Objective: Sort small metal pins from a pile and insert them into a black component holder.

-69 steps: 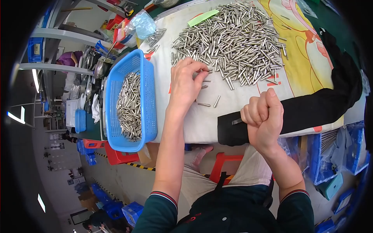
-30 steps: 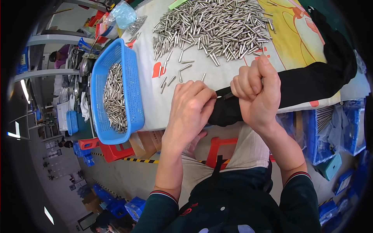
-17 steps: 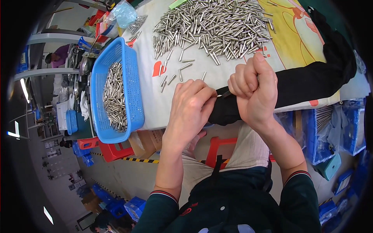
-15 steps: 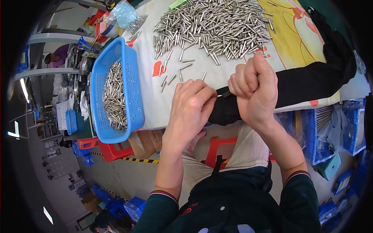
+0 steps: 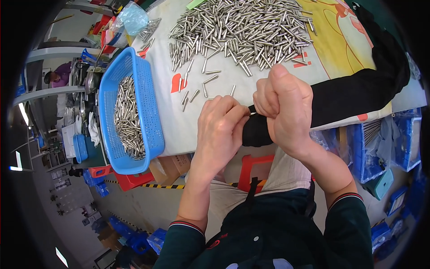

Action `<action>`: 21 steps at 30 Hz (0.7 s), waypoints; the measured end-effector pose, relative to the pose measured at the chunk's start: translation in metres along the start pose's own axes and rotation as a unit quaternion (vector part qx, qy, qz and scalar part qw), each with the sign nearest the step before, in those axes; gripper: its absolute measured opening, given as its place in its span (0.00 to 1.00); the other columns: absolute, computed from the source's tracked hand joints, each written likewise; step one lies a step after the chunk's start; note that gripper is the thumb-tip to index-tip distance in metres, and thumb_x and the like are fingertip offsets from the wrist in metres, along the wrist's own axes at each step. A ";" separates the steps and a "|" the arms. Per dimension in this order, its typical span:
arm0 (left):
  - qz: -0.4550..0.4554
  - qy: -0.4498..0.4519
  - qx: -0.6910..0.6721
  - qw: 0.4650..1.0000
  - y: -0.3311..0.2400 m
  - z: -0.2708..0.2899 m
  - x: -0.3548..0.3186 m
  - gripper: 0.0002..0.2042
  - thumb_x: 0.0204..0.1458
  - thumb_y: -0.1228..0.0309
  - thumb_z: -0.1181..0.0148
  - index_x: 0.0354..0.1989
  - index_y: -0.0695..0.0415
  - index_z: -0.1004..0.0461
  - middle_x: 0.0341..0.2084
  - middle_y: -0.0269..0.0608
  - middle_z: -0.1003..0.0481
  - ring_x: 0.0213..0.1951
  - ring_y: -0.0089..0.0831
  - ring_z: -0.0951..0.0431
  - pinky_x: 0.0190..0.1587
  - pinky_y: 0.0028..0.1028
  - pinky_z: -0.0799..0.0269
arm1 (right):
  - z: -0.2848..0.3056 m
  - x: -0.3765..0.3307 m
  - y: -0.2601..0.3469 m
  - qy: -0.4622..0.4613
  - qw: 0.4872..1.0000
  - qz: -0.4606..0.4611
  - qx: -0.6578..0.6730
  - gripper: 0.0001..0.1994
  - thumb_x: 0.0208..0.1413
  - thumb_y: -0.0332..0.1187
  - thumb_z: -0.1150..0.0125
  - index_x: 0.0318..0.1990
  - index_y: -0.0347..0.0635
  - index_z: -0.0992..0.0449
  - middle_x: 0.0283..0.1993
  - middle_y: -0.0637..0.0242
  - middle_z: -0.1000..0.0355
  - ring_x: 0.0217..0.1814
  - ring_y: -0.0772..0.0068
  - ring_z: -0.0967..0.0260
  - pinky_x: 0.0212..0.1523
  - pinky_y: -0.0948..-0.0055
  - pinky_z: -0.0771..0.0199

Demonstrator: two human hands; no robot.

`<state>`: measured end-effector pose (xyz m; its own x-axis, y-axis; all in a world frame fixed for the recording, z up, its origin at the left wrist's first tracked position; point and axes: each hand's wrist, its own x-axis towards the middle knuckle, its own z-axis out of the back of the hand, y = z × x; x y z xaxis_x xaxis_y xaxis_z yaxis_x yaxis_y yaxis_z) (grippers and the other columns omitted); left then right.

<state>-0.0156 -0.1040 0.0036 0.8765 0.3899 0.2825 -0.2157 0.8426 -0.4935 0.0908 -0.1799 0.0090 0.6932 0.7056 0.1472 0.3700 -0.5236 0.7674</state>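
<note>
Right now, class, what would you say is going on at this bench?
A person is working with both bare hands at the near edge of a table. The right hand is closed in a fist around a black sleeve-like piece, while the left hand pinches at its end with its fingers. A big heap of small metal pins lies on the table beyond, and a blue basket on the left holds more pins.

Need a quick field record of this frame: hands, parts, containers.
left hand: fingertips pinched at the end of a black sleeve-like piece, meeting the right hand
right hand: closed fist gripping that black piece
loose parts: pile of metal pins on the table
container: blue basket at left, partly filled with pins
</note>
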 end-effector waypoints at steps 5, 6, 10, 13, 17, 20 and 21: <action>-0.020 -0.015 0.009 1.000 0.002 -0.001 0.000 0.06 0.35 0.82 0.41 0.23 0.60 0.29 0.20 0.38 0.35 0.26 0.36 0.34 0.31 0.32 0.40 | -0.009 -0.003 -0.003 0.043 0.996 0.028 -0.075 0.20 0.62 0.33 0.60 0.15 0.42 0.48 0.13 0.76 0.53 0.15 0.85 0.62 0.16 0.78 0.60; -0.020 -0.015 0.009 1.000 0.003 -0.001 0.001 0.06 0.35 0.82 0.41 0.23 0.60 0.29 0.20 0.38 0.35 0.26 0.36 0.34 0.31 0.32 0.40 | -0.008 -0.003 -0.003 0.042 0.996 0.028 -0.075 0.20 0.62 0.33 0.60 0.15 0.42 0.48 0.13 0.76 0.53 0.15 0.85 0.62 0.16 0.78 0.60; -0.028 -0.018 0.022 0.999 0.003 -0.002 0.001 0.06 0.35 0.82 0.41 0.22 0.60 0.29 0.20 0.38 0.35 0.26 0.36 0.34 0.32 0.31 0.40 | -0.004 0.000 -0.003 -0.005 1.000 -0.004 -0.030 0.21 0.62 0.35 0.61 0.14 0.43 0.48 0.12 0.75 0.54 0.14 0.85 0.63 0.16 0.78 0.61; -0.027 -0.028 0.035 0.999 -0.001 -0.004 0.001 0.05 0.36 0.82 0.41 0.23 0.61 0.29 0.21 0.39 0.32 0.27 0.36 0.32 0.33 0.31 0.39 | 0.019 0.003 -0.006 -0.035 0.994 -0.022 0.102 0.23 0.62 0.40 0.63 0.13 0.47 0.51 0.10 0.75 0.56 0.11 0.83 0.67 0.15 0.78 0.63; -0.021 -0.044 0.054 0.997 -0.003 -0.003 -0.003 0.05 0.37 0.82 0.41 0.24 0.61 0.29 0.22 0.39 0.31 0.28 0.37 0.31 0.34 0.30 0.38 | 0.033 -0.002 -0.006 -0.029 0.987 -0.023 0.155 0.23 0.62 0.42 0.65 0.13 0.49 0.52 0.09 0.76 0.58 0.11 0.82 0.68 0.15 0.77 0.63; -0.013 -0.056 0.075 0.996 0.000 0.003 -0.004 0.05 0.37 0.82 0.41 0.24 0.61 0.28 0.22 0.38 0.30 0.28 0.35 0.31 0.34 0.30 0.39 | 0.032 0.001 -0.005 -0.038 0.985 -0.041 0.166 0.23 0.61 0.41 0.65 0.13 0.49 0.52 0.09 0.76 0.58 0.11 0.82 0.69 0.15 0.77 0.63; 0.003 -0.067 0.094 0.993 0.003 0.003 -0.008 0.05 0.37 0.81 0.40 0.23 0.60 0.28 0.21 0.37 0.30 0.27 0.33 0.30 0.34 0.29 0.39 | 0.034 -0.001 -0.007 -0.046 0.983 -0.050 0.169 0.23 0.62 0.42 0.64 0.13 0.49 0.52 0.09 0.76 0.58 0.11 0.82 0.69 0.15 0.77 0.63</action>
<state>-0.0242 -0.1032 0.0019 0.8122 0.4311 0.3930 -0.3093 0.8894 -0.3365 0.1088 -0.1938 -0.0177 0.6902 0.7235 0.0130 0.6125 -0.5936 0.5220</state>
